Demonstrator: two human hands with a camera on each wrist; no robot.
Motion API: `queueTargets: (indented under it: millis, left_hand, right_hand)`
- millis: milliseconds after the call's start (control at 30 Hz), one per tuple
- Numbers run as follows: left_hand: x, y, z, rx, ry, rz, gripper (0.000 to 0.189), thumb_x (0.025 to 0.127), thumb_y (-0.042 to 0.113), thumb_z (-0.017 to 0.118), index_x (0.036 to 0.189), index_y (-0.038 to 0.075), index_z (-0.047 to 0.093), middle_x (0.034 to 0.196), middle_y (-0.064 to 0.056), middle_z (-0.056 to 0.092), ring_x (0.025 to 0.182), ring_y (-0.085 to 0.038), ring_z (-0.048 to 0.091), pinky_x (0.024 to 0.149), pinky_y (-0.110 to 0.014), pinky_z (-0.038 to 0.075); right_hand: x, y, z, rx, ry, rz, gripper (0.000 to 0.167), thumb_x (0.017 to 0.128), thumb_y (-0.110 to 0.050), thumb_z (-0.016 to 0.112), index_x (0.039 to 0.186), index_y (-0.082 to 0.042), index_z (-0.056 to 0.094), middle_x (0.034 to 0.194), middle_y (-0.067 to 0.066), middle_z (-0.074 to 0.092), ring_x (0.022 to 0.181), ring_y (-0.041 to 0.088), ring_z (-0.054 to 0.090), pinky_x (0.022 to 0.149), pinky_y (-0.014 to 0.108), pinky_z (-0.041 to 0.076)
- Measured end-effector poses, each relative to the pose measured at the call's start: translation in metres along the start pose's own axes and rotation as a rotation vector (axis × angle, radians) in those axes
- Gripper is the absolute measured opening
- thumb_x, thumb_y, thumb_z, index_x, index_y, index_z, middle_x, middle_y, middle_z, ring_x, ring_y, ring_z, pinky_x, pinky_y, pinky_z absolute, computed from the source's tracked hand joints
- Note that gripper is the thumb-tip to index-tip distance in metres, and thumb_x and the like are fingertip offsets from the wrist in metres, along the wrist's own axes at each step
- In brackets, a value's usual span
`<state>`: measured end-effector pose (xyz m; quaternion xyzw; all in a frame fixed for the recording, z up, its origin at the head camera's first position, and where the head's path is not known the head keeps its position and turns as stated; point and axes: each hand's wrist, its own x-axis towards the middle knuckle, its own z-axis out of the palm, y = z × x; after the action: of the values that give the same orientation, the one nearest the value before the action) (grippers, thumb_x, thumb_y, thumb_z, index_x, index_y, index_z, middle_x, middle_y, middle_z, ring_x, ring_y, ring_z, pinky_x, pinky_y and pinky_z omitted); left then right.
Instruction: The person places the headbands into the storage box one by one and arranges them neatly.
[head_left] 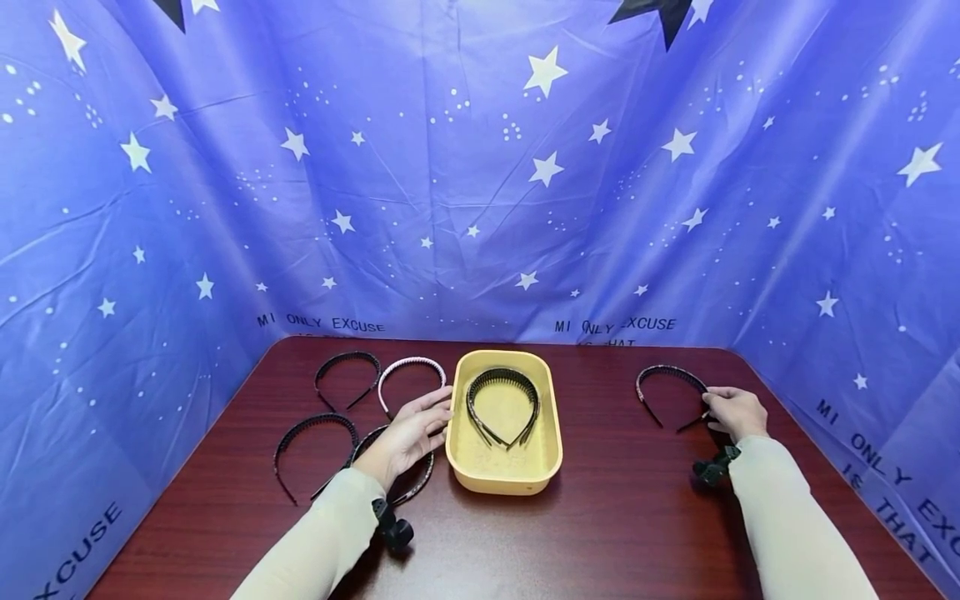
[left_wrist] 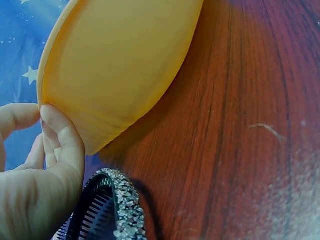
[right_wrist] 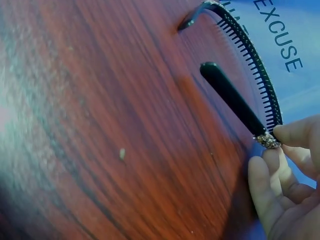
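Note:
My left hand (head_left: 405, 437) is at the left side of a yellow plastic basin (head_left: 555, 433), thumb and bent fingers gripping its rim, as the left wrist view shows. Inside the basin lie black toothed headbands (head_left: 502, 375), nested together. At the table's right my right hand (head_left: 738, 412) pinches one leg of a black toothed headband (head_left: 667, 369) with a glittery outer face. Its curve points away from me; in the right wrist view, the thumb and fingers (right_wrist: 300, 132) hold it near a sparkly band (right_wrist: 267, 140). Beneath my left wrist is a stone-covered headband (left_wrist: 127, 205), partly hidden.
Left of the basin lie a pink-white headband (head_left: 412, 361), a black headband (head_left: 348, 357) behind and another black headband (head_left: 315, 419) nearer me. The dark red wooden table (head_left: 600, 533) is bounded by a blue star-printed curtain (head_left: 480, 208).

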<state>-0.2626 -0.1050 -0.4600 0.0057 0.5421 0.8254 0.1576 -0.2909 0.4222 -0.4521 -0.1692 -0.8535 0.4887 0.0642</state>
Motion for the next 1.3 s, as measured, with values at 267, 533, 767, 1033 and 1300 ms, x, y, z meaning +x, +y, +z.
queueTargets:
  millis: [267,533,767,1033,1300]
  left_hand:
    - [-0.001,0.000,0.000,0.000,-0.001,0.005,0.061,0.095,-0.005,0.053,0.153,0.003,0.037,0.145,-0.023,0.048,0.106,-0.017,0.060,0.085,-0.029,0.051]
    - [-0.002,0.001,-0.001,0.009,-0.036,0.010,0.063,0.095,-0.004,0.053,0.154,0.000,0.032,0.145,-0.024,0.047,0.104,-0.015,0.061,0.086,-0.028,0.051]
    - [-0.003,0.002,-0.001,0.011,-0.044,0.005,0.063,0.095,-0.004,0.053,0.154,0.001,0.032,0.147,-0.024,0.045,0.106,-0.015,0.060,0.088,-0.029,0.051]
    - [-0.002,0.001,0.000,0.006,-0.035,0.009,0.064,0.095,-0.004,0.053,0.155,0.000,0.031,0.145,-0.023,0.047,0.103,-0.014,0.061,0.086,-0.028,0.051]
    - [-0.002,0.000,0.000,0.001,-0.023,0.017,0.062,0.095,-0.005,0.054,0.153,0.000,0.033,0.143,-0.023,0.049,0.103,-0.015,0.061,0.085,-0.028,0.051]
  right_hand:
    - [0.001,-0.002,-0.003,0.000,-0.061,-0.035,0.050,0.098,-0.016,0.055,0.135,0.017,0.048,0.116,0.026,0.060,0.072,0.001,0.058,0.068,0.030,0.059]
    - [0.001,-0.011,-0.004,-0.042,-0.086,-0.096,0.049,0.099,-0.019,0.056,0.134,0.016,0.050,0.118,0.026,0.059,0.073,0.002,0.059,0.068,0.029,0.059]
    - [0.001,-0.018,-0.005,-0.063,-0.125,-0.144,0.051,0.101,-0.023,0.055,0.135,0.014,0.050,0.117,0.023,0.061,0.075,0.003,0.060,0.069,0.029,0.059]
    - [-0.003,-0.031,-0.005,-0.049,-0.154,-0.193,0.051,0.102,-0.025,0.057,0.135,0.014,0.050,0.115,0.020,0.062,0.077,0.007,0.062,0.069,0.029,0.059]
    - [-0.011,-0.047,0.002,0.007,-0.178,-0.245,0.049,0.101,-0.020,0.058,0.133,0.017,0.050,0.101,0.004,0.066,0.076,0.007,0.062,0.067,0.030,0.059]
